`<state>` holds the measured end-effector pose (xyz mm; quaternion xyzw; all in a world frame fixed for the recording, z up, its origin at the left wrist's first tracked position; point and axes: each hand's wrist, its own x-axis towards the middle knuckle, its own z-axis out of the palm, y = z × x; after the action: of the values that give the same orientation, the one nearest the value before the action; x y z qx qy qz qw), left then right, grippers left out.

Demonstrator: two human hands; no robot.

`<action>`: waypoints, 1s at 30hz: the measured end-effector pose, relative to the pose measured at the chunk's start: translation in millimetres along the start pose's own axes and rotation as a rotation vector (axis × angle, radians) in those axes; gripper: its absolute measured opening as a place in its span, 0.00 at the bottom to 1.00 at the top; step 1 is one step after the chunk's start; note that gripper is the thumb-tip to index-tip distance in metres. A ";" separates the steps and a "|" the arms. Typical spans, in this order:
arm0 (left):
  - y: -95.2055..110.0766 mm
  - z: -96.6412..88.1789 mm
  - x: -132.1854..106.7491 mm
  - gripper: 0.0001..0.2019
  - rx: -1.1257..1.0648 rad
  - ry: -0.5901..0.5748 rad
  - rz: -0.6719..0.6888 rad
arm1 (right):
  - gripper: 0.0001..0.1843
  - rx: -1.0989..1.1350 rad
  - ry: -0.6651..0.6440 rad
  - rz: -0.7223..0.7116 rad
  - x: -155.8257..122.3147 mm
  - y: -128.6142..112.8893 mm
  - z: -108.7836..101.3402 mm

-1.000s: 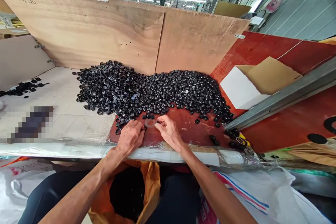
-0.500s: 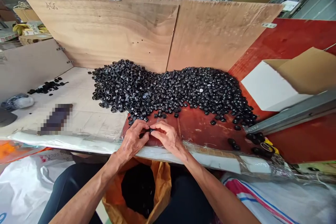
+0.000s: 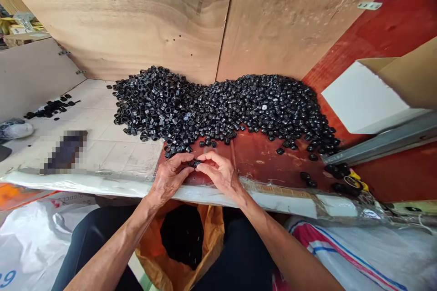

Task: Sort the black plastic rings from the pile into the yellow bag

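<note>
My left hand (image 3: 169, 178) and my right hand (image 3: 220, 173) meet at the front of a red-brown board (image 3: 269, 163). Between their fingertips they pinch a small black plastic ring (image 3: 195, 163), partly hidden by my fingers. Just beyond my fingers lies a wide heap of similar black plastic rings (image 3: 218, 109), with loose ones scattered along its near edge. Below my forearms, an orange bag (image 3: 208, 232) sags open, with dark contents (image 3: 182, 235) inside.
Plywood boards (image 3: 136, 22) stand behind the heap. To the left lies a pale tiled sheet (image 3: 112, 157) with a small cluster of black parts (image 3: 51, 108) and a pixelated object (image 3: 64, 152). On the right are a metal rail (image 3: 382, 140), a white-and-cardboard box (image 3: 368, 91) and more black parts (image 3: 341, 177).
My hands have drawn together and pinch the ring between them. The view has tilted downward, so the plywood's top edge has risen to the frame's upper edge.
</note>
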<state>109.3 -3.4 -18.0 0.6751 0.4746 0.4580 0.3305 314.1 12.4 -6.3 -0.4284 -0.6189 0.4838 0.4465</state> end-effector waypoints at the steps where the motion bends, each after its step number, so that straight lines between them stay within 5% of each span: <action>1: 0.2 0.6 -0.1 0.12 -0.034 0.000 -0.023 | 0.10 -0.004 -0.003 -0.003 0.4 0.4 0.0; 6: -5.0 3.4 -1.2 0.15 -0.225 -0.010 -0.116 | 0.08 -0.048 -0.013 -0.077 2.8 5.6 -0.2; 12: -2.9 0.5 0.3 0.11 -0.140 0.001 -0.034 | 0.09 -0.127 -0.001 -0.216 1.8 5.8 -0.6; 20: 3.4 0.2 0.1 0.10 -0.064 -0.011 0.091 | 0.17 -0.106 0.031 -0.130 -1.0 7.1 2.2; 30: -3.4 0.5 -3.9 0.09 -0.029 0.000 0.140 | 0.08 -0.205 -0.061 -0.167 -5.4 -0.8 0.8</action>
<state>108.1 -6.0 -22.3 0.7019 0.4196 0.4866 0.3074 314.5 6.9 -6.3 -0.4040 -0.7119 0.3920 0.4199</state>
